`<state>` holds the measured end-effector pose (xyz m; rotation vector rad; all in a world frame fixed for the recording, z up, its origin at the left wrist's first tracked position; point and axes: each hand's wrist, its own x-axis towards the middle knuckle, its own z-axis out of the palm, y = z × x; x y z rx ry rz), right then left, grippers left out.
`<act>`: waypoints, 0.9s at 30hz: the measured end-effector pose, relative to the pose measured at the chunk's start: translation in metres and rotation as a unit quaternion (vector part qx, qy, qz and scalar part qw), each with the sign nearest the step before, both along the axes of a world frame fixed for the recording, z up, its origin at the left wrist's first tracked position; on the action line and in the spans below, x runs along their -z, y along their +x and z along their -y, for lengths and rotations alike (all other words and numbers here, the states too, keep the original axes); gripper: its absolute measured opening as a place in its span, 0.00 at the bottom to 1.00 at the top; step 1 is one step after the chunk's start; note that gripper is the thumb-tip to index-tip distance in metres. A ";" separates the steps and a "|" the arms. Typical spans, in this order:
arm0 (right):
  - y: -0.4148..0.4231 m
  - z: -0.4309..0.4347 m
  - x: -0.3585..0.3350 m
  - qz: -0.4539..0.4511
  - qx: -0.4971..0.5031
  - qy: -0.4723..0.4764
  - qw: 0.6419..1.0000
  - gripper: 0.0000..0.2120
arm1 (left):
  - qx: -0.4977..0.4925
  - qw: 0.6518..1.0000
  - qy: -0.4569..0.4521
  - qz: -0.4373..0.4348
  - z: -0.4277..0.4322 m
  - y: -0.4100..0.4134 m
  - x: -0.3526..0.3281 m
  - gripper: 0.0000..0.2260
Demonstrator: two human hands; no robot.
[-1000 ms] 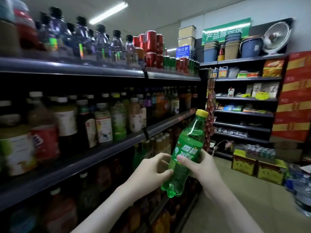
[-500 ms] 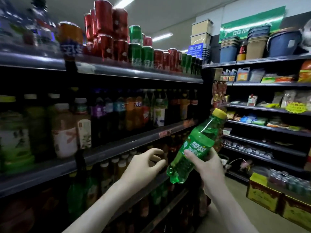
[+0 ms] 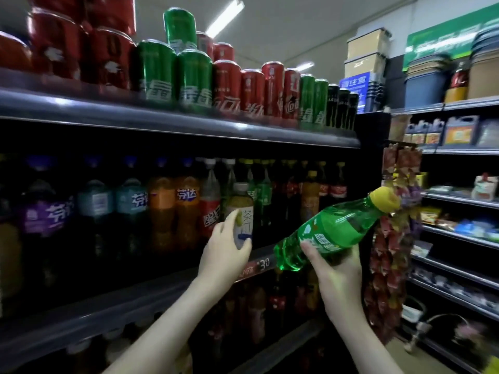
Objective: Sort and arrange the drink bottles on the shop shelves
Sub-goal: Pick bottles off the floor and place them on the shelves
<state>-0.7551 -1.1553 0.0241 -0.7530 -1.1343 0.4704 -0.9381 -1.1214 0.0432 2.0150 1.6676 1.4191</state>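
Top shelf (image 3: 162, 122): cans (image 3: 226, 85).
Middle shelf (image 3: 108, 306): bottles (image 3: 162, 209); tea bottle (image 3: 241, 209) in front, in my left hand (image 3: 224, 255).
Right of it: soda bottle (image 3: 337, 228) in my right hand (image 3: 337, 276).

We mark a clear green soda bottle (image 3: 334, 233) with a yellow cap (image 3: 384, 199) and white lettering on its green label, and a tea bottle (image 3: 243, 203) with a white cap and a white label bearing dark characters. Above, we note red cans (image 3: 226, 85), green cans (image 3: 155, 74) lettered in white, and black cans (image 3: 341, 106); orange bottles (image 3: 162, 220) carry blue labels.
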 end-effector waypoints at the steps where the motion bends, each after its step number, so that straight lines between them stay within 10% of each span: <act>1: 0.005 -0.017 -0.001 -0.003 -0.008 0.005 1.000 0.29 | -0.014 1.000 -0.003 0.003 -0.014 0.007 0.000 0.30; 15: 0.037 -0.242 -0.019 0.129 -0.159 -0.046 0.978 0.26 | -0.213 0.974 -0.048 0.060 -0.153 0.043 0.012 0.48; 27: 0.030 -0.303 -0.026 0.277 -0.185 -0.123 0.935 0.31 | -0.231 0.969 -0.044 0.075 -0.162 0.037 0.013 0.41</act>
